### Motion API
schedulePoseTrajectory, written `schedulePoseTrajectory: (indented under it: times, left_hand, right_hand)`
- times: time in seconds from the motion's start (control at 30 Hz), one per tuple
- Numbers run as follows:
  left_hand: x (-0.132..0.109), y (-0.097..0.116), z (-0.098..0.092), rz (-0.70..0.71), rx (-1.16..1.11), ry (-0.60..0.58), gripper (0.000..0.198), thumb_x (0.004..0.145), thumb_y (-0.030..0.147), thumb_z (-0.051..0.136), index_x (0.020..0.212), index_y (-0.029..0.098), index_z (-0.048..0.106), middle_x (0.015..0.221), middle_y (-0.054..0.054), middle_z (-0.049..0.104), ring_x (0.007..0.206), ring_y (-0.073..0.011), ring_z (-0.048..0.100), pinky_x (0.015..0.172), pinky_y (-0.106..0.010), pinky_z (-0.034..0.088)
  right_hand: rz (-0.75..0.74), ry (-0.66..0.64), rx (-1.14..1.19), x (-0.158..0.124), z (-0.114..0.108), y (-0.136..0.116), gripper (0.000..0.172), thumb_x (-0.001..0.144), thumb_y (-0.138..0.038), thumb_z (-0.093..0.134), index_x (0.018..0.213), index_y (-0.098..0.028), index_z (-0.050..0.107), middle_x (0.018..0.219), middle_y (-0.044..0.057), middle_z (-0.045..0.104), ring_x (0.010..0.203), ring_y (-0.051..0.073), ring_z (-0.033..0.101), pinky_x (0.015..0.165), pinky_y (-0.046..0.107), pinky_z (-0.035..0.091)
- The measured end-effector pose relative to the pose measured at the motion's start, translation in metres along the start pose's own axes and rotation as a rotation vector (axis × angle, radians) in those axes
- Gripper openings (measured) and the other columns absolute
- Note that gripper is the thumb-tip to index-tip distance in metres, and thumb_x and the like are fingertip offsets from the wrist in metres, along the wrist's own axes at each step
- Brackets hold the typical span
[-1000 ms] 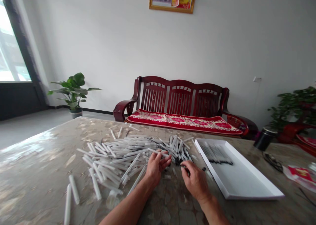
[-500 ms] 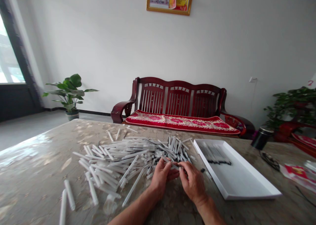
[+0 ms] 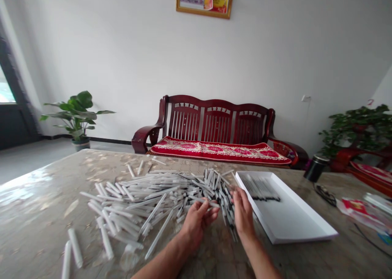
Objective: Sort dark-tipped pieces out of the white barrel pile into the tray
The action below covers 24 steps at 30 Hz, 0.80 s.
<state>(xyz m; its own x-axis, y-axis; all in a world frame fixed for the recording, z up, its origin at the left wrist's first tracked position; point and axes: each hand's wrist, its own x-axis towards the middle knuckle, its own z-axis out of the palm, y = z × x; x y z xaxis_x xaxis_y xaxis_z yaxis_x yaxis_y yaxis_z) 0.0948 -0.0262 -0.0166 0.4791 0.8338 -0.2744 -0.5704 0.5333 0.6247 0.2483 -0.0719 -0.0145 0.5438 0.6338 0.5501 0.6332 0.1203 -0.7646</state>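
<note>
My left hand (image 3: 197,217) is closed, with a slim whitish pen barrel (image 3: 213,204) pinched between thumb and fingers. To its right, my right hand (image 3: 243,213) is apart from it, fingers mostly stretched out at the right edge of the heap; nothing can be made out in its grasp. Between the hands lie slim pen pieces with dark parts (image 3: 227,211). A big loose heap of whitish pen barrels (image 3: 137,205) spreads leftward. Beside my right hand stands a shallow white tray (image 3: 301,228), holding a neat row of clear pens with black ends (image 3: 261,187).
Loose barrels (image 3: 75,248) lie at the table's near left. A dark canister (image 3: 316,169), a black cable (image 3: 325,195) and a red-and-clear plastic packet (image 3: 357,209) are on the right. Behind the table (image 3: 45,213) stands a red wooden bench (image 3: 214,121).
My right hand has left the left hand, moving right and slightly up, and its fingers have opened out. More dark pen pieces show between the hands. The view has turned slightly right.
</note>
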Motion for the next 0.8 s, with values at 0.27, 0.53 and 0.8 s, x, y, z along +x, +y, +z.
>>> schedulePoseTrajectory:
  times: [0.27, 0.53, 0.8]
  left_hand:
    - [0.014, 0.016, -0.01, 0.115, -0.114, 0.052, 0.01, 0.085, 0.008, 0.066, 0.083, 0.014, 0.058, 0.074, -0.004, 0.071, 0.067, -0.0136, 0.073, 0.064, -0.021, 0.06]
    - [0.016, 0.014, -0.012, 0.098, -0.141, 0.065, 0.014, 0.082, 0.009, 0.07, 0.08, 0.015, 0.057, 0.072, -0.003, 0.071, 0.065, -0.0127, 0.072, 0.063, -0.02, 0.06]
    - [0.013, 0.011, -0.009, 0.073, -0.141, 0.058, 0.013, 0.084, 0.007, 0.067, 0.081, 0.015, 0.057, 0.07, -0.002, 0.07, 0.065, -0.0122, 0.072, 0.061, -0.019, 0.06]
  right_hand:
    - [-0.055, -0.246, -0.81, 0.013, -0.042, 0.04, 0.035, 0.084, -0.003, 0.042, 0.087, -0.021, 0.072, 0.087, 0.007, 0.072, 0.078, 0.018, 0.069, 0.068, 0.025, 0.046]
    - [-0.104, -0.354, -1.037, 0.01, -0.039, 0.035, 0.038, 0.082, 0.002, 0.041, 0.076, -0.021, 0.071, 0.085, 0.008, 0.07, 0.075, 0.018, 0.069, 0.059, 0.023, 0.043]
    - [-0.104, -0.283, -1.055, 0.008, -0.039, 0.041, 0.034, 0.083, 0.0, 0.042, 0.086, -0.02, 0.07, 0.087, 0.01, 0.071, 0.076, 0.02, 0.07, 0.061, 0.025, 0.044]
